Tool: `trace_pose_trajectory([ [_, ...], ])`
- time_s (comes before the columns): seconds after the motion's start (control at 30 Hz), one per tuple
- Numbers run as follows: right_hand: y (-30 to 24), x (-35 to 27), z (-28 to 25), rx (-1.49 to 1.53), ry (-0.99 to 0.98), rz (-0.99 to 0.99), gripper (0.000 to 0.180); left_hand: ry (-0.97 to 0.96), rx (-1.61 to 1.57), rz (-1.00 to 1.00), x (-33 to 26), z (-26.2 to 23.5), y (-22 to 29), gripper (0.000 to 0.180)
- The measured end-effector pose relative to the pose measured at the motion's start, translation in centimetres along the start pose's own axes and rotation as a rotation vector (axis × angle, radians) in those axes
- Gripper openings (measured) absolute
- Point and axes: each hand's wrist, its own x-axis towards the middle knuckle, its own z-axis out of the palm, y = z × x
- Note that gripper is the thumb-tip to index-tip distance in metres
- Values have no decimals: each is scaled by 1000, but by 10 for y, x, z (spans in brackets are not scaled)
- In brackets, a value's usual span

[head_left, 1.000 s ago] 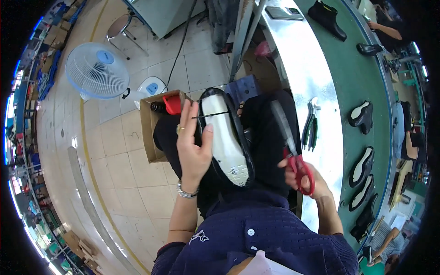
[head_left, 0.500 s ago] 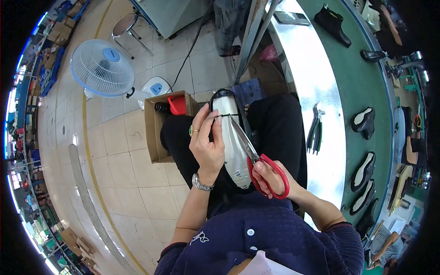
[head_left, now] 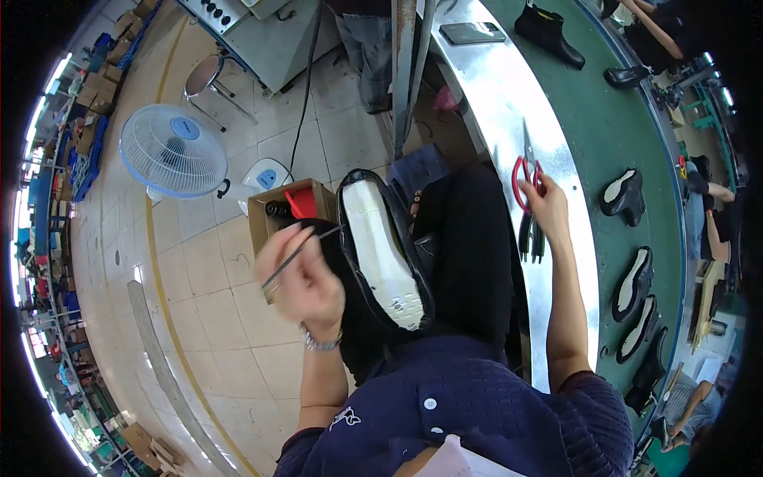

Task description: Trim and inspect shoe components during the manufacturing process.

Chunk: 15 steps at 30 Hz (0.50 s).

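Observation:
Across my lap lies a black shoe (head_left: 420, 278), sole side up, with its pale underside (head_left: 377, 234) showing. My left hand (head_left: 306, 278), blurred by motion, is raised just left of the shoe. Its fingers pinch a thin dark strip (head_left: 288, 261) that slants up toward the shoe's edge; I cannot make out its exact kind. Over the metal bench at my right, my right hand (head_left: 548, 208) has its fingers on the red handles of a pair of scissors (head_left: 520, 180), blades pointing away from me. Black-handled pliers (head_left: 531, 237) lie partly behind that hand.
A phone (head_left: 472, 32) rests on the metal bench (head_left: 568, 310). Beyond it, several black shoes (head_left: 632, 285) sit on a green conveyor (head_left: 584, 119). At my left are a cardboard box (head_left: 261, 230) and a fan (head_left: 173, 151). A metal post (head_left: 404, 79) rises ahead.
The scissors have left the shoe and moved right to the bench in my right hand. My left hand has drawn back leftward, pulling the dark strip off the sole.

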Motion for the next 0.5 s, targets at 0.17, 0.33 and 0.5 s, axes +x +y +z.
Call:
trace_pose_trajectory([
  [0.17, 6, 70, 17, -94, -37, -45, 51, 388, -53, -155, 48, -49, -11, 18],
  [0.33, 17, 56, 37, -11, 159, -202, 52, 80, 143, -348, -3, -66, -135, 24],
  [0.5, 58, 14, 53, -29, 176, -268, 57, -419, 280, -1104, -97, -63, -218, 69],
])
